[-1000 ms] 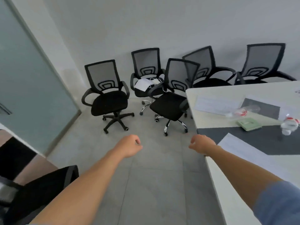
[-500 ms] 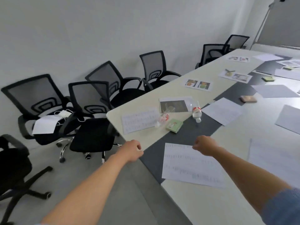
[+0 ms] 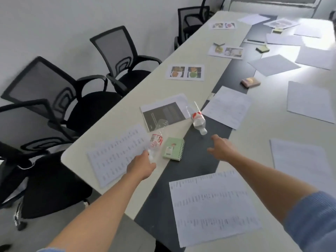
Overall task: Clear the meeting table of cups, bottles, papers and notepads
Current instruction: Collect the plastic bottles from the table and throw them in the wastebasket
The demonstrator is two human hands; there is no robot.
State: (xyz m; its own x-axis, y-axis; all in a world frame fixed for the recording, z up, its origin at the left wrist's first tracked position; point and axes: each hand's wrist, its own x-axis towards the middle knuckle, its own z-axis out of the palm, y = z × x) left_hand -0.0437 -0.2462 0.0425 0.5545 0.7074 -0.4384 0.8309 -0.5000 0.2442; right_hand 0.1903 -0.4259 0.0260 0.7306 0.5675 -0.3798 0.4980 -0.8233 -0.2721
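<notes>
A long pale desk (image 3: 254,135) with a dark strip down its middle runs the length of the room, and black mesh chairs (image 3: 116,57) stand along its left side by a white wall. Nothing looks cleared yet: papers lie scattered all the way to the far end, so the person starts at the near corner, where the clutter is within easy reach.

The left hand (image 3: 141,167) is stretched out to the near bottle (image 3: 156,140), a clear empty one on its side that overlaps a printed sheet (image 3: 118,153). The hand is right at the bottle's neck end, probably because that narrow part is easiest to grasp. The back of the hand hides the fingers, so I cannot tell whether they have closed on the bottle or only touch it.

The right hand (image 3: 221,149) hovers over the dark strip, its fingers (image 3: 216,138) spread and loose and holding nothing. It points toward the second bottle (image 3: 199,120), which lies tipped over just ahead with its cap towards the hand. It is near but not touching.

A green notepad (image 3: 172,149) lies flat between the two hands, just beside the near bottle. Taking one bottle in each hand first seems sensible, since they could roll, while the notepad and sheets lie flat and can wait
</notes>
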